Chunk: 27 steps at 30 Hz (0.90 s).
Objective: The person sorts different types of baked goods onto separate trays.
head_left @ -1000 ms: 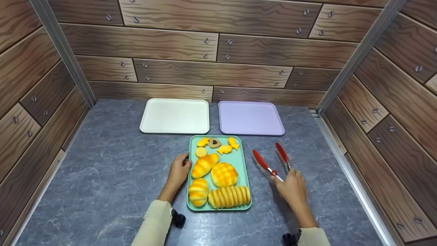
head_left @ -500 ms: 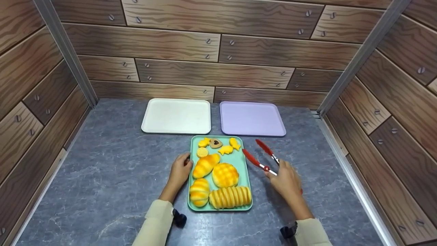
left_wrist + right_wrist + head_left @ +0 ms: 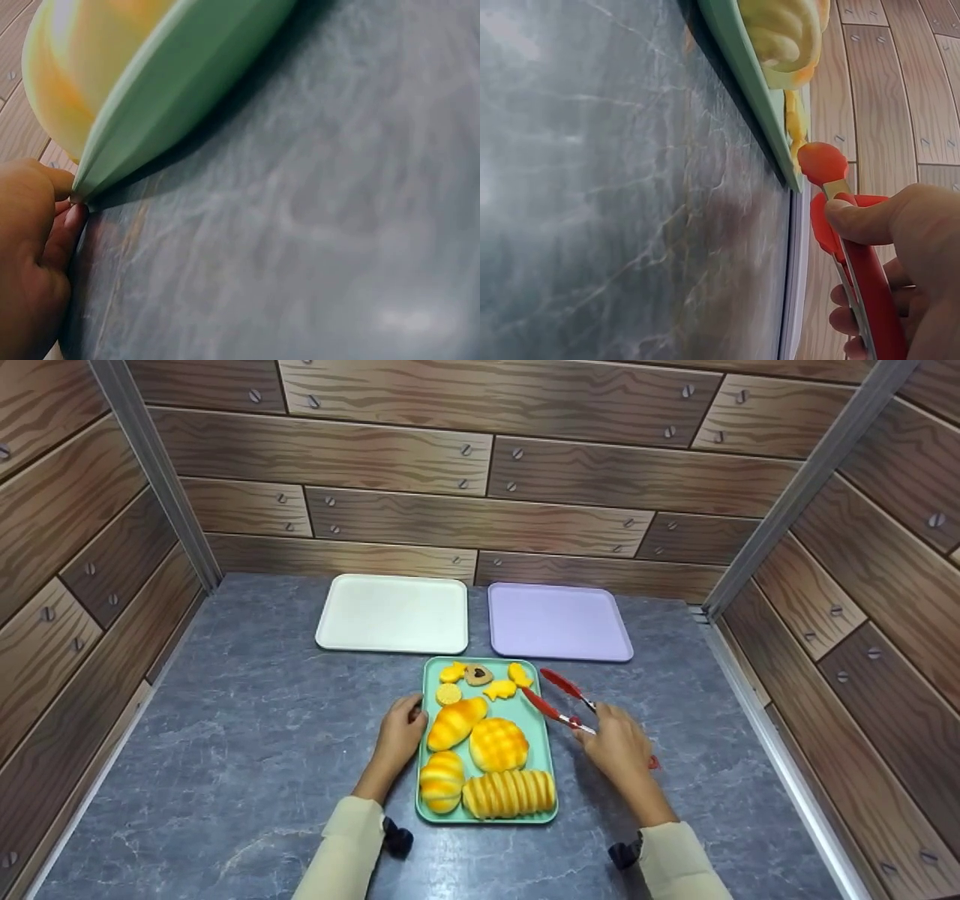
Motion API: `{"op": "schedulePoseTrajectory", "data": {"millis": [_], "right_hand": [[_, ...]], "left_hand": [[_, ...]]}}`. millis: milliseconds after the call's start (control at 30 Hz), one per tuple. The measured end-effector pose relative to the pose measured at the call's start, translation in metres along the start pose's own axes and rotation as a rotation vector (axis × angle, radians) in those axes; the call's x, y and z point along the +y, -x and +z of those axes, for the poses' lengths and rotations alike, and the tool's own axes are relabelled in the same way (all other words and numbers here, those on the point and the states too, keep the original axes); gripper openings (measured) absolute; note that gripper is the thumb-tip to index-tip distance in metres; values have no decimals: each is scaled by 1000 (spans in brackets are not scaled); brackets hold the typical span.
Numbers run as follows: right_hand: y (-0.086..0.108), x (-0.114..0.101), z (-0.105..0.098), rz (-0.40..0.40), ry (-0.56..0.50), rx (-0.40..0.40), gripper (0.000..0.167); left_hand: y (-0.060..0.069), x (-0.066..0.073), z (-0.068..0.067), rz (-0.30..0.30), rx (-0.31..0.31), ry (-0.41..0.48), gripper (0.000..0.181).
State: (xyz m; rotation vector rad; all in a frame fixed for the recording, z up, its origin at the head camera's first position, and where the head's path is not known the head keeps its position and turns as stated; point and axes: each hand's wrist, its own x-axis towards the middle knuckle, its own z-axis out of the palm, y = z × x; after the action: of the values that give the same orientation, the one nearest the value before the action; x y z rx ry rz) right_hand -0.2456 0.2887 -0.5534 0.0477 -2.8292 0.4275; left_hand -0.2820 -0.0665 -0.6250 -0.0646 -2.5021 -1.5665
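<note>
A mint-green tray (image 3: 511, 711) holds a croissant-shaped bread (image 3: 457, 721), a round crosshatched bun (image 3: 499, 745), a small ridged roll (image 3: 441, 782) and a long sliced-looking loaf (image 3: 510, 793). Smaller pieces lie at its far end: a brown heart cookie (image 3: 478, 675), a round yellow biscuit (image 3: 448, 694) and yellow fish-shaped pieces (image 3: 500, 688). My left hand (image 3: 399, 733) pinches the tray's left rim between thumb and fingers. My right hand (image 3: 619, 744) grips red-tipped tongs (image 3: 541, 704), their arms spread apart. One tip reaches over the tray's right rim near the fish-shaped pieces.
Behind the green tray, a white tray (image 3: 391, 615) and a lilac tray (image 3: 560, 622) lie side by side with nothing on them. The grey marbled tabletop (image 3: 247, 735) is enclosed by wood-patterned walls (image 3: 480, 465) on the back and both sides.
My right hand has moved left with the tongs, from beside the green tray to its right rim. The tong tips have drawn closer together. My left hand stays at the tray's left rim.
</note>
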Motion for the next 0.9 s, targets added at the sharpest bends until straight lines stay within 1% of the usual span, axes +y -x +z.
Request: {"op": "schedulePoseTrajectory", "data": {"millis": [167,300,400,633,767,833,900], "right_hand": [[-6,-6,2,-34,9,4,57],[-12,-10,3,-39,31,-1,61],[-16,-13,3,-42,39,-1,61],[-22,-18,7,-77,52,15,56],[-24,-21,9,-85,62,17,54],[-25,-23,9,-78,65,6,54],[-27,-25,9,-67,69,-12,53]], "left_hand": [[1,1,0,22,12,0,37],[2,1,0,20,10,3,37],[2,1,0,20,8,2,37],[2,0,1,24,16,-5,37],[2,1,1,2,11,0,37],[1,1,1,-13,7,1,38],[1,1,2,-13,6,-6,38]]}}
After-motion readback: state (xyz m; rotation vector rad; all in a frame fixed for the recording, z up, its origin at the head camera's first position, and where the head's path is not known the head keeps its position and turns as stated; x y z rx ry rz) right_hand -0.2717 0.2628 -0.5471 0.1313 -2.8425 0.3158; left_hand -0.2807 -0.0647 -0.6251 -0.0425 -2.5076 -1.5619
